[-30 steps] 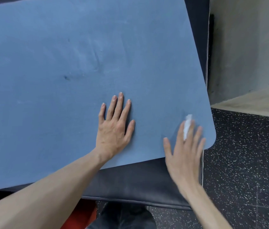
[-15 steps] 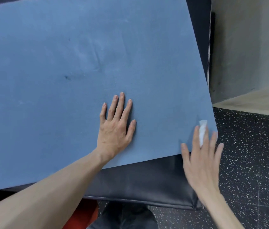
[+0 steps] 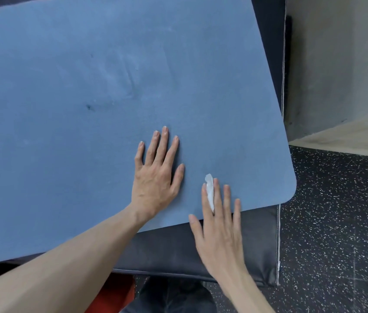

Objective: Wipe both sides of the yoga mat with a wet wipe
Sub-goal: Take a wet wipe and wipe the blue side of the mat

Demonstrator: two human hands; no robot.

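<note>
A blue yoga mat lies flat across a black padded platform and fills most of the view. My left hand presses flat on the mat with its fingers spread. To its right, my right hand lies with straight fingers over the mat's near edge. It presses a white wet wipe onto the mat; the wipe sticks out between the index and middle fingers, and most of it is hidden under the hand.
The mat's rounded near-right corner hangs just past the platform's edge. Black speckled rubber floor lies to the right, with a grey concrete wall behind it. Something red and my dark shoe show below the platform.
My right hand has slid the wipe left from the mat's near-right corner to just beside my left hand. My left hand has stayed in place.
</note>
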